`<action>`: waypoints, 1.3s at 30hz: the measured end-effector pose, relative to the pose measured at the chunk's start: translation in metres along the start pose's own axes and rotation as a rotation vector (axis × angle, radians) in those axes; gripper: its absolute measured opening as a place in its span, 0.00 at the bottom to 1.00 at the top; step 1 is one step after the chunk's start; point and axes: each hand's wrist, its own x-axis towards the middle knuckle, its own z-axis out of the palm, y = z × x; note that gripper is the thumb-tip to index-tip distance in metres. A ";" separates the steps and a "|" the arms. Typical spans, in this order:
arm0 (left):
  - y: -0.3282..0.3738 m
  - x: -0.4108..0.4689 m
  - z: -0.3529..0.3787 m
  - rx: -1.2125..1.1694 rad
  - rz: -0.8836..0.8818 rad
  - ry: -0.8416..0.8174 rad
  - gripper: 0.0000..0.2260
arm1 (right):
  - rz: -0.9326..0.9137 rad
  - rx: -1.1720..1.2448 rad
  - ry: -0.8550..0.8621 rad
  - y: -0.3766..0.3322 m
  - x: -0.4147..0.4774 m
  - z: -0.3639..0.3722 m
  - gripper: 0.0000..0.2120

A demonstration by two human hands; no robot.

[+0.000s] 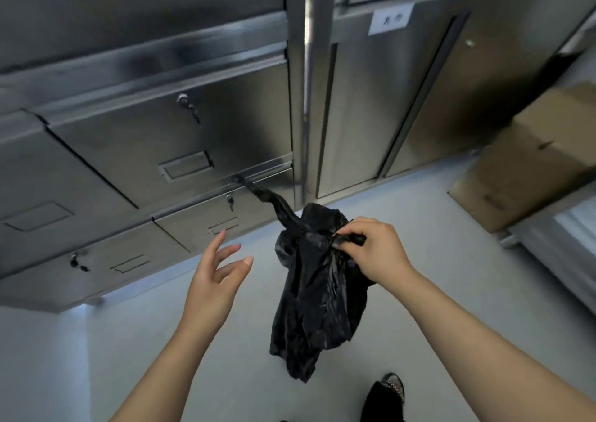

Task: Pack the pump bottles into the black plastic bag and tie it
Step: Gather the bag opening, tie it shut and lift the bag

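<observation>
A black plastic bag [317,299] hangs in the air above the pale floor, bulging and gathered at its top. My right hand [375,249] pinches one twisted handle of the bag at its neck. The other handle [269,200] sticks out free, up and to the left. My left hand [217,271] hovers to the left of the bag with fingers spread, touching nothing. No pump bottles show; whatever is inside the bag is hidden.
Steel cabinets with locked drawers [180,138] fill the left and back. Tall steel doors [387,99] stand behind the bag. Cardboard boxes [532,160] sit at the right. A dark shoe [387,396] shows at the bottom on the floor [451,254].
</observation>
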 end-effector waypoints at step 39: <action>0.388 0.120 0.508 0.180 0.634 -0.756 0.10 | 0.103 -0.149 0.753 0.086 0.062 -0.552 0.12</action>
